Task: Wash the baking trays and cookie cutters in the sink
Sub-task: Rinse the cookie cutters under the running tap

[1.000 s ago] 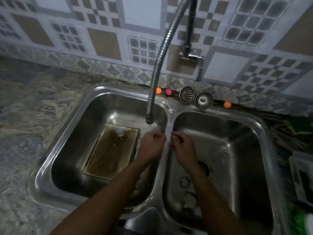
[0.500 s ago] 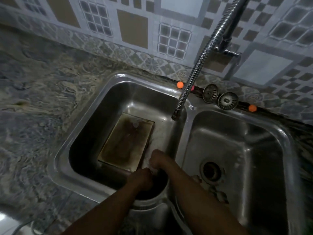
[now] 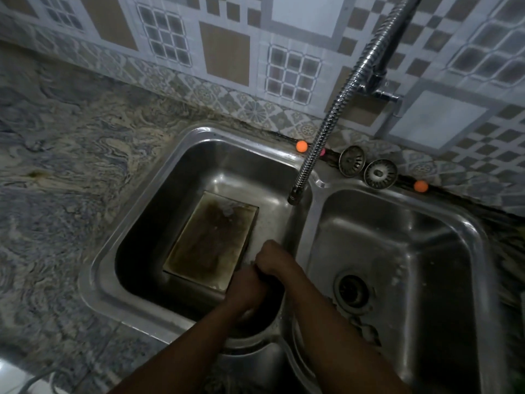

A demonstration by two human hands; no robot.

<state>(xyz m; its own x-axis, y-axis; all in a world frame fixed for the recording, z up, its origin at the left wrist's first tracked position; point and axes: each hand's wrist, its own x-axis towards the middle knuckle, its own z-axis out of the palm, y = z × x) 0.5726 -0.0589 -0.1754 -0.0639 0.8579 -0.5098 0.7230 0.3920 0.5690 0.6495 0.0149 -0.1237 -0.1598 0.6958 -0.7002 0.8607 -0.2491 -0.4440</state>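
Running down the left of the frame, the veined stone worktop (image 3: 65, 180) is bordering a steel double sink (image 3: 95, 275). Inside the left basin, a rectangular baking tray (image 3: 210, 243) is lying flat on the bottom, open side up, its inside showing brown staining. It is probably sitting there so that water can be loosening the baked-on film before scrubbing.

Just right of the tray's near corner, at lower centre, the hands are meeting above a round dark vessel (image 3: 247, 339) that is standing against the basin's near wall. The left hand (image 3: 247, 285) is showing curled fingers and its back to the camera. The right hand (image 3: 272, 260) is curling over it from above, the two touching. Whether a cutter or scrubber is being gripped between them I cannot tell, since the knuckles are hiding the palms and the light is dim. Working this low in the basin is likely keeping drips inside the sink.

Above them the flexible spout (image 3: 295, 194) is hanging over the divider side of the left basin, with no stream showing. Further right, two strainer plugs (image 3: 380, 173) are leaning on the back ledge, leaving the drain (image 3: 352, 288) of the right basin uncovered. Faint shapes (image 3: 366, 332) near that basin's front edge are possibly cookie cutters, though blur is making that uncertain
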